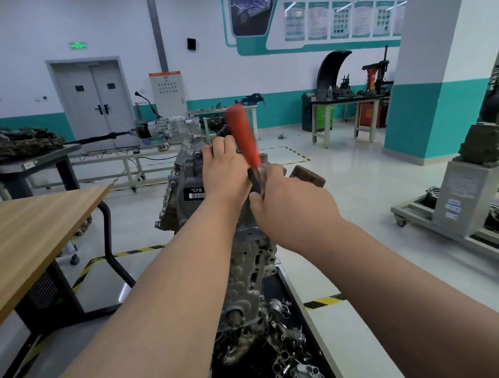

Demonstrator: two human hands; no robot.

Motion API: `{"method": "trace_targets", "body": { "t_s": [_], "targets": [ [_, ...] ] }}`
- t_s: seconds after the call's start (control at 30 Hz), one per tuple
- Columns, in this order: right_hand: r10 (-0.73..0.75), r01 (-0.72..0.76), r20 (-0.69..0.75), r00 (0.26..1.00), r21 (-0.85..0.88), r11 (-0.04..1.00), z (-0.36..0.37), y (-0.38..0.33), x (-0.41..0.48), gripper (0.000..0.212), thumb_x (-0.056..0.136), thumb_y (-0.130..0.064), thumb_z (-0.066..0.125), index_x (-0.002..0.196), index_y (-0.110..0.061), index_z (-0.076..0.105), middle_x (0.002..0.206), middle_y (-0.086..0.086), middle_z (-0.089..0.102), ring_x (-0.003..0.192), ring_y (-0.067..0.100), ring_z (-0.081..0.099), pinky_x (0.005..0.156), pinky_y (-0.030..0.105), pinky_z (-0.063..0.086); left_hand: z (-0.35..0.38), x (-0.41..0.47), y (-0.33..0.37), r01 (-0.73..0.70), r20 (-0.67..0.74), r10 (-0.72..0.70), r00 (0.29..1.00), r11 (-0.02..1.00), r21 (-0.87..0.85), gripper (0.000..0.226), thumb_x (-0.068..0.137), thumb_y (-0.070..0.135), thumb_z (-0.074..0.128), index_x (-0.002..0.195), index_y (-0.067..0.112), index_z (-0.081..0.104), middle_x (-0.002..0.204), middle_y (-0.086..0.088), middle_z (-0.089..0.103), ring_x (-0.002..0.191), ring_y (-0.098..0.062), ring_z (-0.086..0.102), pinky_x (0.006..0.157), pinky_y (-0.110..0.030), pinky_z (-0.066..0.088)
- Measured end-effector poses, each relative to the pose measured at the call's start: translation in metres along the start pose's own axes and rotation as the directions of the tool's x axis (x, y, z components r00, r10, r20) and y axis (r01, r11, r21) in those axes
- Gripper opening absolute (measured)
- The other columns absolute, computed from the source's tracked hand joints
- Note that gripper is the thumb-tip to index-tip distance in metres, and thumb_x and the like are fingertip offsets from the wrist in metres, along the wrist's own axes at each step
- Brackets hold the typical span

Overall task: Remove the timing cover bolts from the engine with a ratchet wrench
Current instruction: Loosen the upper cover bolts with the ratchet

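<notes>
A grey engine (pixel 247 265) stands in front of me, its timing cover (pixel 183 181) with a black CFB label at the far end. My right hand (pixel 284 198) grips the dark lower shaft of a ratchet wrench (pixel 243 136), whose red handle sticks up and away, blurred by motion. My left hand (pixel 226 169) rests on top of the engine beside the wrench, fingers curled over the far edge. The wrench head and the bolts lie hidden under both hands.
A wooden-topped table (pixel 31 231) stands at my left. Loose metal parts (pixel 290 350) lie in a black tray below the engine. A gearbox on a frame (pixel 165 126), workbenches (pixel 342 104) and a teal pillar (pixel 429 90) stand farther off; another engine stand (pixel 471 198) at right.
</notes>
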State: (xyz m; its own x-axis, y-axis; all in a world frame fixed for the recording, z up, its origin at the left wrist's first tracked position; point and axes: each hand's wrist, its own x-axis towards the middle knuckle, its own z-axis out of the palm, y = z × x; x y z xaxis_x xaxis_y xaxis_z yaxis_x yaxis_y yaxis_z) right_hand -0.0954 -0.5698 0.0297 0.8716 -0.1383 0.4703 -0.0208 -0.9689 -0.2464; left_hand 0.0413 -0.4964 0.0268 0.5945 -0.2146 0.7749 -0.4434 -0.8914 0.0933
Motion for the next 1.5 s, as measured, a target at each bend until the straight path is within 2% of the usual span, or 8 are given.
{"method": "trace_targets", "body": {
  "t_s": [0.2,0.37,0.53,0.63,0.77,0.9,1.37,1.5],
  "targets": [
    [-0.087,0.065,-0.14,0.986,-0.158,0.985,0.01,0.0,-0.002,0.037,0.099,-0.045,0.034,0.121,-0.016,0.038,0.059,-0.006,0.036,0.045,0.012,0.033,0.044,0.026,0.022,0.006,-0.002,-0.001,0.158,0.086,-0.152,0.985,0.984,-0.077,0.023,0.092,0.007,0.052,0.113,0.001,0.061,0.123,-0.019,0.048,0.114,-0.036,0.047,0.097,-0.044,0.041],
    [0.129,-0.117,-0.007,0.992,0.385,0.916,0.015,0.002,0.003,0.025,0.1,-0.043,0.034,0.107,-0.019,0.038,0.079,-0.003,0.053,0.068,0.019,0.051,0.06,0.034,0.037,0.005,-0.003,-0.007,-0.044,0.078,0.04,0.996,0.998,0.038,0.041,0.096,0.033,0.037,0.103,0.006,0.067,0.123,-0.012,0.046,0.12,-0.033,0.037,0.107,-0.046,0.025],
    [0.235,-0.28,0.19,0.953,0.847,0.452,0.019,-0.002,0.002,0.023,0.1,-0.038,0.038,0.092,-0.017,0.045,0.054,-0.007,0.045,0.038,0.008,0.04,0.049,0.026,0.035,0.007,0.0,-0.01,-0.083,0.124,0.07,0.99,0.991,0.105,0.062,0.1,0.054,0.03,0.102,0.006,0.07,0.125,-0.009,0.045,0.121,-0.029,0.034,0.106,-0.042,0.022],
    [0.234,-0.399,0.385,0.893,0.917,0.011,0.019,-0.006,-0.003,0.028,0.102,-0.039,0.038,0.084,-0.018,0.045,0.053,-0.003,0.045,0.038,0.013,0.033,0.044,0.026,0.035,0.006,0.0,-0.011,-0.097,0.118,0.081,0.99,0.986,0.132,0.057,0.102,0.046,0.029,0.101,0.008,0.07,0.123,-0.007,0.046,0.12,-0.029,0.034,0.105,-0.04,0.022],
    [0.048,-0.397,0.518,0.854,0.709,-0.583,0.015,-0.008,-0.007,0.034,0.104,-0.043,0.034,0.097,-0.015,0.052,0.055,-0.002,0.041,0.037,0.011,0.027,0.038,0.022,0.032,0.009,-0.002,-0.011,-0.095,0.084,0.085,0.993,0.987,0.131,0.063,0.1,0.051,0.025,0.097,0.008,0.071,0.119,-0.008,0.047,0.118,-0.029,0.037,0.104,-0.041,0.023],
    [-0.067,-0.33,0.521,0.851,0.433,-0.839,0.015,-0.011,-0.01,0.046,0.102,-0.047,0.033,0.078,-0.01,0.046,0.056,-0.003,0.043,0.034,0.009,0.03,0.037,0.018,0.031,0.013,-0.001,-0.012,-0.098,0.05,0.091,0.995,0.982,0.162,0.056,0.1,0.052,0.034,0.102,0.011,0.072,0.122,-0.007,0.048,0.121,-0.028,0.036,0.106,-0.04,0.021],
    [-0.016,-0.345,0.53,0.848,0.528,-0.776,0.021,-0.014,-0.012,0.043,0.103,-0.044,0.033,0.079,-0.012,0.047,0.056,-0.002,0.047,0.034,0.01,0.029,0.037,0.02,0.032,0.014,-0.003,-0.009,-0.082,-0.005,0.084,0.996,0.986,0.143,0.045,0.102,0.03,0.03,0.105,0.009,0.07,0.121,-0.008,0.047,0.12,-0.029,0.037,0.105,-0.04,0.02],
    [0.155,-0.389,0.493,0.856,0.812,-0.435,0.021,-0.015,-0.009,0.037,0.104,-0.04,0.036,0.081,-0.014,0.049,0.052,-0.002,0.047,0.035,0.013,0.03,0.04,0.022,0.034,0.014,-0.002,-0.011,-0.092,0.008,0.092,0.996,0.984,0.15,0.045,0.104,0.031,0.03,0.11,0.01,0.069,0.124,-0.007,0.046,0.121,-0.028,0.035,0.106,-0.04,0.02]
  ]
}}
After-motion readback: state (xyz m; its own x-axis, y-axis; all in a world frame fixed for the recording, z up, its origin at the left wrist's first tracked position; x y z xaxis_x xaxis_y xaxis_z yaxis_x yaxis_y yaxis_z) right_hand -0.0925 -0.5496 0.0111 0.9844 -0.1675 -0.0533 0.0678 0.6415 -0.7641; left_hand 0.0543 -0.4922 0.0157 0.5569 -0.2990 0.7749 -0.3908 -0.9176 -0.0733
